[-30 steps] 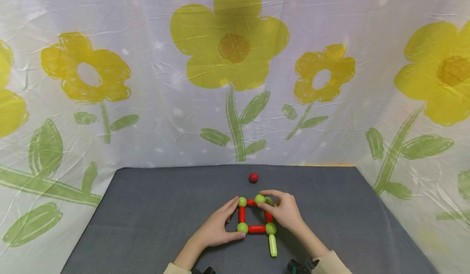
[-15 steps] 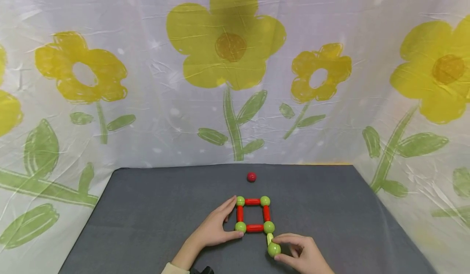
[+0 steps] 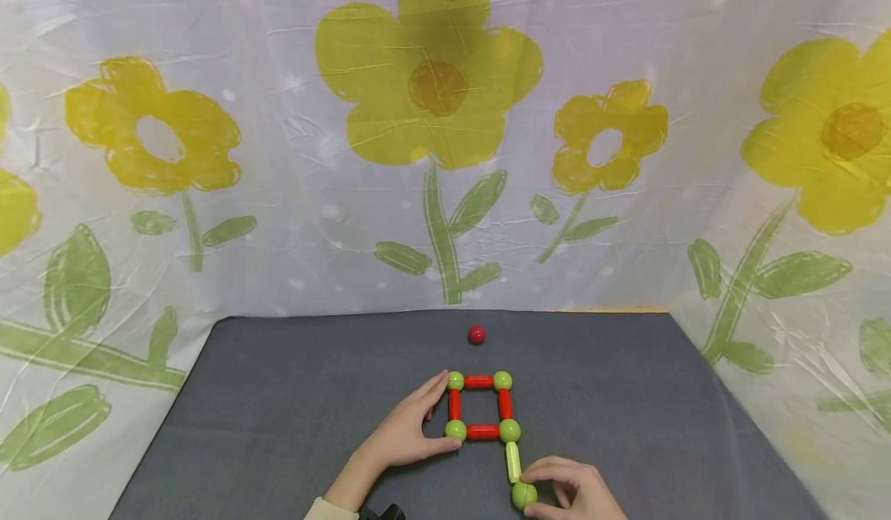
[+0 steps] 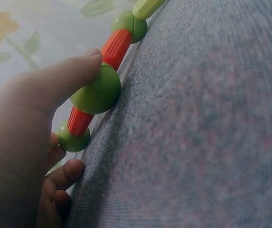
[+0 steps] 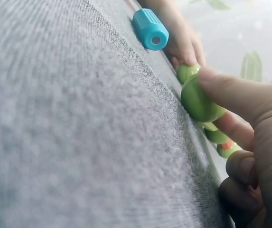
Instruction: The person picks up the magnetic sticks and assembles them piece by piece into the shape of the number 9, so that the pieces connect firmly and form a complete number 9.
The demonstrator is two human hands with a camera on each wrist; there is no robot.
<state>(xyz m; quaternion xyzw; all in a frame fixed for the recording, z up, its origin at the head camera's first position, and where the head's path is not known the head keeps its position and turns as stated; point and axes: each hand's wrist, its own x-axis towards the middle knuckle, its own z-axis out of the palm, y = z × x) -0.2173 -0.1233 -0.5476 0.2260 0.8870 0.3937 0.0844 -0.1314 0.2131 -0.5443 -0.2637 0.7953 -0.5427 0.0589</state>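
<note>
Magnetic building pieces lie on the dark cloth: red rods (image 3: 483, 432) and green balls form a square. My left hand (image 3: 407, 435) holds its left side, thumb on the near-left ball (image 4: 100, 90) and fingertips by the far-left one. From the near-right ball (image 3: 510, 430) a light green rod (image 3: 513, 462) points toward me. At that rod's near end, my right hand (image 3: 578, 493) pinches another green ball (image 3: 524, 495) between thumb and index finger. The right wrist view shows this pinched ball (image 5: 200, 99) low over the cloth, with the square partly hidden behind it.
A red ball (image 3: 476, 335) rests beyond the square, toward the back of the table (image 3: 313, 350). In the right wrist view a blue rod (image 5: 150, 31) lies on the cloth near the left arm. A flower-printed curtain (image 3: 278, 195) hangs behind the table.
My right hand has come from the square's far-right corner toward me, carrying the green ball to the light green rod's near end. The left hand keeps its place on the square.
</note>
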